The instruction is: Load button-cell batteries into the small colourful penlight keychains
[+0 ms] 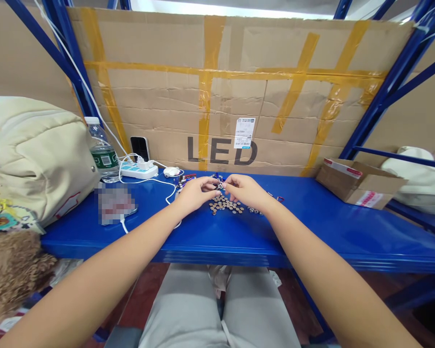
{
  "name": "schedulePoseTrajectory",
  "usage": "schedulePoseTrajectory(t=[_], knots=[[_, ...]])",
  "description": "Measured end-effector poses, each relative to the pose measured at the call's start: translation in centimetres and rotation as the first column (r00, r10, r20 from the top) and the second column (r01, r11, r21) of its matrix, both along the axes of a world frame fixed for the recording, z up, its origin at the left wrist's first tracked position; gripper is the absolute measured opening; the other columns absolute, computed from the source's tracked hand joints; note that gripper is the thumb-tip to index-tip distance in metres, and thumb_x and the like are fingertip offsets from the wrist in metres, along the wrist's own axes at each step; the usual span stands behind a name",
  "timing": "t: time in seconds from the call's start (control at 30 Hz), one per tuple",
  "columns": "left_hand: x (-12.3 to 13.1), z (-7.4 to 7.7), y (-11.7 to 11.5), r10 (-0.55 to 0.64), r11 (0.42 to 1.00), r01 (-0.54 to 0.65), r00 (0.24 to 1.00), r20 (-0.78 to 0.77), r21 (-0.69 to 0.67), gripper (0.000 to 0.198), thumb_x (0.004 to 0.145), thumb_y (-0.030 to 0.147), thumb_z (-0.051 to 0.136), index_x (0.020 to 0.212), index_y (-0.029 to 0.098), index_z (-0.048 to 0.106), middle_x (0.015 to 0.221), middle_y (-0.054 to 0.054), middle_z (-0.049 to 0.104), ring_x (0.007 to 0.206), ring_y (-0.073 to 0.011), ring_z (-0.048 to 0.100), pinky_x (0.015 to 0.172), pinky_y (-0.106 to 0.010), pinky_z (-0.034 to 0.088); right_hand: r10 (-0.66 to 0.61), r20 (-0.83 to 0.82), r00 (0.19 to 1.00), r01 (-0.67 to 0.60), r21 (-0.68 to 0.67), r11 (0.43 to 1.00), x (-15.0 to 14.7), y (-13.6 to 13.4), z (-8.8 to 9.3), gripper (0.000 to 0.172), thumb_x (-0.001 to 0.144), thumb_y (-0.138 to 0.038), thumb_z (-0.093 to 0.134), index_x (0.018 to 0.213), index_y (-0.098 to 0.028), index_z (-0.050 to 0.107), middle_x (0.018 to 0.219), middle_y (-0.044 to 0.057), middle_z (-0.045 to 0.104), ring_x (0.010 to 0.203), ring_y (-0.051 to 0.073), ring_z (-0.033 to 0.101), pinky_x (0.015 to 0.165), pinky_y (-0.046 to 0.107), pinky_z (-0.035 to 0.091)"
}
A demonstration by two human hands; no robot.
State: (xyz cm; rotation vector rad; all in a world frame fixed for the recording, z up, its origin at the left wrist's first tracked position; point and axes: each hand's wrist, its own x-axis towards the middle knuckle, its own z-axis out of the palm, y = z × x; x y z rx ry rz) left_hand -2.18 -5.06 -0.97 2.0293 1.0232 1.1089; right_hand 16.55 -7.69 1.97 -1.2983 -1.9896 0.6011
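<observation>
My left hand (196, 195) and my right hand (249, 191) meet over the middle of the blue table. Between their fingertips is a small silvery metal piece (220, 185), too small to name; both hands pinch it. Just below them lies a loose spread of small round brownish discs (225, 205). Behind my left hand is a heap of small red, blue and silver pieces (184, 180). Small shiny metal bits (254, 210) lie beside my right wrist, partly hidden by it.
On the left stand a cream bag (39, 154), a water bottle (104, 152) and a power strip (139, 170) with white cables. A blurred device (116, 205) lies nearer. An open cardboard box (358, 181) sits right. A large cardboard panel (159, 106) backs the blue table (311, 232).
</observation>
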Motion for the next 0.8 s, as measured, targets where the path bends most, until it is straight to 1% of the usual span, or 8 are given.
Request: schedulePoseTrajectory(t=[0.1,0.17,0.23,0.33,0.43,0.6,0.7,0.8], knots=[[-0.1,-0.1,0.2,-0.059,0.992,0.068,0.995,0.082,-0.102,0.039,0.075,0.029,0.073,0.110,0.016,0.065,0.098,-0.009,0.075,0.095,-0.0213,0.069,0.088,-0.037,0.054,0.024,-0.004,1.000,-0.024,0.070,0.997,0.2,0.1,0.1,0.014,0.088,-0.028,0.053,0.092,-0.017,0.061,0.080,0.004,0.069,0.059,0.012,0.060,0.057,0.026,0.047],[-0.2,0.0,0.2,-0.117,0.977,0.138,0.984,0.132,-0.164,0.040,0.076,0.031,0.073,0.113,0.016,0.064,0.096,-0.007,0.075,0.096,-0.0201,0.069,0.089,-0.036,0.053,0.089,0.037,0.995,-0.094,0.155,0.983,0.4,0.2,0.2,0.019,0.088,-0.022,0.052,0.102,-0.018,0.064,0.096,0.006,0.070,0.065,0.011,0.061,0.063,0.026,0.048],[-0.3,0.0,0.1,-0.162,0.960,0.192,0.974,0.156,-0.205,0.039,0.077,0.032,0.073,0.111,0.017,0.064,0.092,-0.005,0.075,0.095,-0.0189,0.069,0.089,-0.035,0.052,0.154,0.105,0.983,-0.174,0.229,0.958,0.6,0.3,0.3,0.023,0.088,-0.017,0.051,0.106,-0.018,0.066,0.104,0.007,0.069,0.073,0.012,0.061,0.068,0.027,0.048],[-0.3,0.2,0.0,-0.169,0.945,0.208,0.971,0.167,-0.252,0.035,0.075,0.034,0.075,0.106,0.018,0.066,0.095,-0.005,0.075,0.097,-0.0185,0.068,0.091,-0.034,0.051,0.197,0.168,0.966,-0.238,0.271,0.933,1.0,0.5,0.2,0.023,0.089,-0.016,0.051,0.104,-0.018,0.068,0.100,0.006,0.069,0.079,0.013,0.061,0.072,0.029,0.048],[-0.3,0.3,-0.1,-0.150,0.939,0.197,0.972,0.180,-0.282,0.039,0.071,0.036,0.078,0.105,0.019,0.067,0.099,-0.006,0.075,0.101,-0.0199,0.067,0.094,-0.036,0.049,0.204,0.182,0.962,-0.250,0.283,0.926,1.3,0.7,0.2,0.023,0.090,-0.016,0.051,0.102,-0.019,0.069,0.094,0.005,0.069,0.082,0.014,0.062,0.074,0.029,0.047],[-0.3,0.2,-0.2,-0.137,0.926,0.207,0.964,0.230,-0.317,0.044,0.067,0.038,0.081,0.103,0.017,0.068,0.096,-0.007,0.076,0.102,-0.0215,0.068,0.098,-0.039,0.048,0.202,0.221,0.954,-0.263,0.296,0.918,1.5,0.7,0.3,0.021,0.088,-0.015,0.053,0.100,-0.019,0.070,0.086,0.003,0.069,0.079,0.014,0.062,0.073,0.028,0.046],[-0.3,0.2,-0.4,-0.122,0.931,0.189,0.967,0.224,-0.311,0.041,0.065,0.037,0.082,0.098,0.017,0.068,0.092,-0.006,0.076,0.097,-0.0208,0.069,0.095,-0.039,0.049,0.198,0.259,0.945,-0.280,0.331,0.901,1.3,0.5,0.4,0.017,0.089,-0.017,0.053,0.091,-0.018,0.070,0.081,0.003,0.068,0.079,0.015,0.062,0.072,0.027,0.045],[-0.3,0.2,-0.5,-0.098,0.951,0.147,0.978,0.185,-0.273,0.037,0.064,0.033,0.082,0.092,0.016,0.066,0.083,-0.004,0.075,0.087,-0.0188,0.069,0.088,-0.036,0.051,0.197,0.288,0.937,-0.293,0.346,0.891,1.1,0.3,0.3,0.015,0.089,-0.018,0.053,0.088,-0.017,0.068,0.077,0.003,0.067,0.077,0.015,0.062,0.071,0.026,0.044]])
